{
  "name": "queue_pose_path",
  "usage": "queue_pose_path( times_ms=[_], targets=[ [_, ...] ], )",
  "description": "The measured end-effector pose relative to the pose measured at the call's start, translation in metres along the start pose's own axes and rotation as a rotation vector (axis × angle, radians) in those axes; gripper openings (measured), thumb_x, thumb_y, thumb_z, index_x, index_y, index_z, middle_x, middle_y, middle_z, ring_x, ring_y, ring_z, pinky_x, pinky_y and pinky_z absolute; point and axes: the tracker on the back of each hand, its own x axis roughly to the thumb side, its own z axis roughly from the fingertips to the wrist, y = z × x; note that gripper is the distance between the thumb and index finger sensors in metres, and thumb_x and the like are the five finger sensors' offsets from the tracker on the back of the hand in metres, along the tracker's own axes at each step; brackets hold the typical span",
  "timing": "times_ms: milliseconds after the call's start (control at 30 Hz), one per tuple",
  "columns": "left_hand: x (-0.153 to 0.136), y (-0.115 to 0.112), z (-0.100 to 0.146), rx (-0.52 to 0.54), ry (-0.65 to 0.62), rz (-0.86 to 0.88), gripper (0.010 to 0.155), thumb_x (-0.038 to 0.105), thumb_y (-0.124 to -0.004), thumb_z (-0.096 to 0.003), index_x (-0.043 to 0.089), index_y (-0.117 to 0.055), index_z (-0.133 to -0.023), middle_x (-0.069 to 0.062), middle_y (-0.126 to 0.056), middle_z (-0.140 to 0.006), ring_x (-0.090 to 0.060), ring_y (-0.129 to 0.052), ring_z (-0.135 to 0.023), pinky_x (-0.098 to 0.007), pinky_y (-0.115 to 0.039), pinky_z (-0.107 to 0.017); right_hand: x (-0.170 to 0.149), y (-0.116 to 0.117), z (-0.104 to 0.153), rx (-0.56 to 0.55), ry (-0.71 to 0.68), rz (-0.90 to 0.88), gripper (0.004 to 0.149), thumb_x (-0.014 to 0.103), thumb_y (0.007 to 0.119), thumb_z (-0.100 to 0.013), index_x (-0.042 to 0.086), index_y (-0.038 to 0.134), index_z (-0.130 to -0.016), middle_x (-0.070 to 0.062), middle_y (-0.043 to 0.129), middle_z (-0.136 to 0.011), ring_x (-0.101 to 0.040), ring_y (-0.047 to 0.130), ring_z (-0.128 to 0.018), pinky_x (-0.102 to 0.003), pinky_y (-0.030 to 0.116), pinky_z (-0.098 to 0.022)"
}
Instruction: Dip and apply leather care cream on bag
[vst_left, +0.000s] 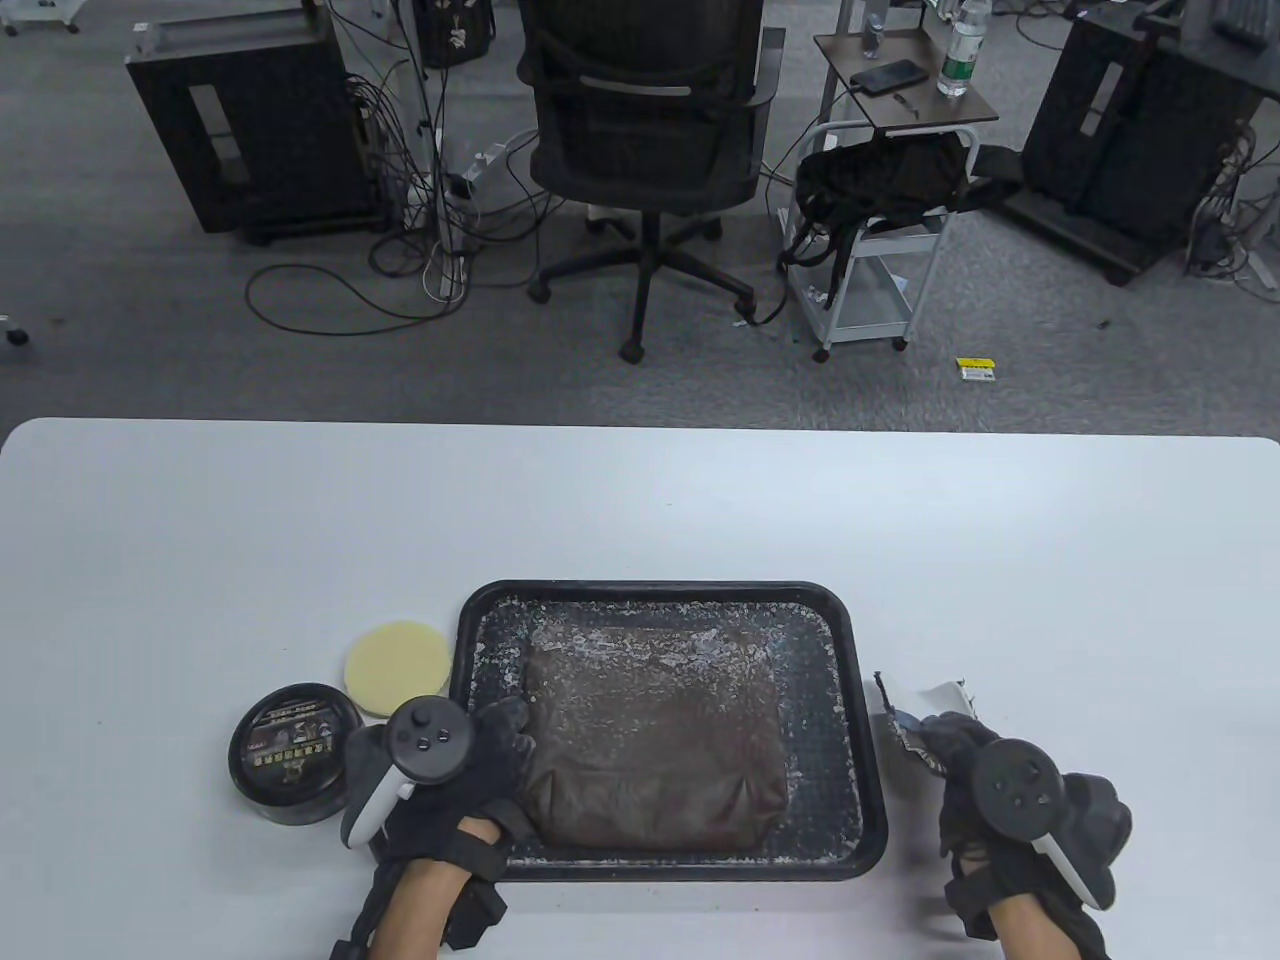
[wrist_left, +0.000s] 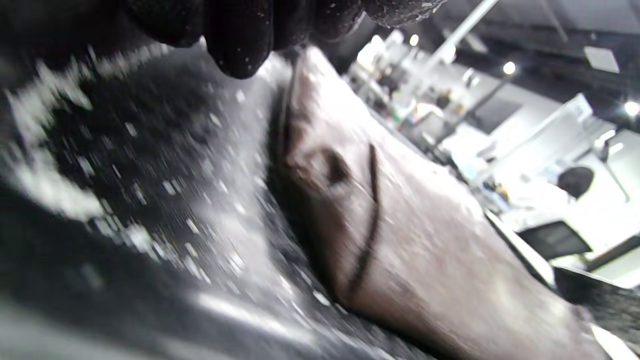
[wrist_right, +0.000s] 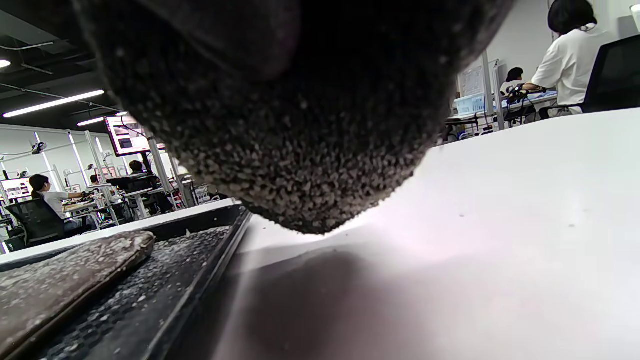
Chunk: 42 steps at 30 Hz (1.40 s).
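Table view, nearest the bottom edge: the left hand (vst_left: 455, 775) reaches over the near-left corner of the black tray (vst_left: 865, 700), its fingers on the left edge of the brown leather bag (vst_left: 655, 740). In the left wrist view, blurred, the fingertips (wrist_left: 240, 45) sit right at the bag's edge; whether they pinch it or only press I cannot tell. My guess is this hand steadies the bag so it will not slide when rubbed.

On the other side, the right hand (vst_left: 985, 775) rests on the white table (vst_left: 640, 520) just right of the tray, its fingers curled on a torn, grey-and-white scrap (vst_left: 925, 705), perhaps foil or a wipe; I cannot say which. The right wrist view shows only the glove close up, the tabletop and the tray's rim, so the grip itself stays hidden.

Left of the left hand stands the round black cream tin (vst_left: 292, 752), lid apparently on, and just behind it lies the yellow sponge pad (vst_left: 397, 667), close to the tray's left rim. Both sit within easy reach for dipping, yet neither hand touches them, so dipping looks not yet begun. The bag lies flat in the tray, speckled with white flecks, as is the tray floor.

Beyond the table stands an office chair (vst_left: 640, 130).
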Motion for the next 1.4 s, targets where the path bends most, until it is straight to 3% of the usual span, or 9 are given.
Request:
queue_pose_path(
  times_ms=[100, 200, 600, 800, 933, 1067, 1400],
  targets=[
    [0.006, 0.003, 0.004, 0.041, -0.002, -0.197, 0.056, 0.045, -0.060, -0.0598, 0.023, -0.050, -0.110, -0.008, -0.052, -0.116, -0.032, -0.071, -0.099, -0.050, -0.066, -0.070, -0.002, 0.001, 0.002, -0.023, 0.012, 0.001, 0.048, 0.018, 0.076, -0.037, 0.028, 0.091, -0.081, -0.004, 0.093, -0.088, -0.031, 0.094, -0.079, -0.054, 0.072, -0.062],
    [0.010, -0.002, 0.004, -0.005, 0.002, -0.317, 0.056, 0.046, -0.061, -0.0597, 0.025, -0.048, -0.110, -0.006, -0.050, -0.118, -0.031, -0.068, -0.101, -0.051, -0.064, -0.071, -0.004, 0.003, 0.002, -0.033, 0.026, -0.011, 0.048, 0.018, 0.076, -0.037, 0.028, 0.091, -0.081, -0.004, 0.093, -0.088, -0.031, 0.094, -0.079, -0.054, 0.072, -0.062],
    [0.023, -0.024, 0.001, -0.212, 0.081, -0.493, 0.059, 0.049, -0.059, -0.0599, 0.026, -0.043, -0.112, -0.005, -0.043, -0.119, -0.027, -0.060, -0.107, -0.053, -0.053, -0.077, -0.010, -0.002, -0.003, -0.066, 0.048, -0.057, 0.047, 0.019, 0.076, -0.037, 0.029, 0.090, -0.082, -0.004, 0.092, -0.089, -0.031, 0.094, -0.080, -0.054, 0.072, -0.063],
    [0.025, -0.028, 0.000, -0.243, 0.094, -0.518, 0.061, 0.050, -0.059, -0.0596, 0.026, -0.040, -0.112, -0.005, -0.039, -0.120, -0.027, -0.055, -0.109, -0.054, -0.049, -0.078, -0.008, -0.004, -0.006, -0.124, 0.068, -0.178, 0.047, 0.020, 0.076, -0.038, 0.030, 0.089, -0.083, -0.002, 0.092, -0.090, -0.030, 0.094, -0.081, -0.054, 0.072, -0.063],
    [0.024, -0.028, 0.000, -0.285, 0.107, -0.465, 0.064, 0.052, -0.059, -0.0594, 0.025, -0.038, -0.113, -0.006, -0.037, -0.120, -0.029, -0.052, -0.109, -0.055, -0.045, -0.079, 0.014, -0.010, -0.007, -0.159, 0.031, -0.369, 0.048, 0.020, 0.076, -0.039, 0.030, 0.088, -0.084, -0.002, 0.091, -0.091, -0.030, 0.094, -0.082, -0.054, 0.072, -0.064],
    [0.022, -0.029, 0.001, -0.304, 0.108, -0.452, 0.065, 0.053, -0.059, -0.0593, 0.024, -0.036, -0.113, -0.006, -0.035, -0.120, -0.029, -0.050, -0.110, -0.056, -0.041, -0.079, 0.041, -0.009, -0.008, -0.170, -0.028, -0.321, 0.048, 0.021, 0.075, -0.040, 0.032, 0.087, -0.084, -0.001, 0.091, -0.091, -0.028, 0.094, -0.082, -0.053, 0.073, -0.064],
    [0.018, -0.029, 0.003, -0.383, 0.110, -0.417, 0.064, 0.050, -0.059, -0.0596, 0.025, -0.034, -0.113, -0.004, -0.029, -0.121, -0.029, -0.041, -0.112, -0.055, -0.033, -0.081, 0.110, 0.015, -0.022, -0.071, -0.135, -0.258, 0.047, 0.023, 0.075, -0.041, 0.033, 0.087, -0.085, 0.001, 0.090, -0.093, -0.027, 0.093, -0.084, -0.053, 0.072, -0.065]
  ],
)
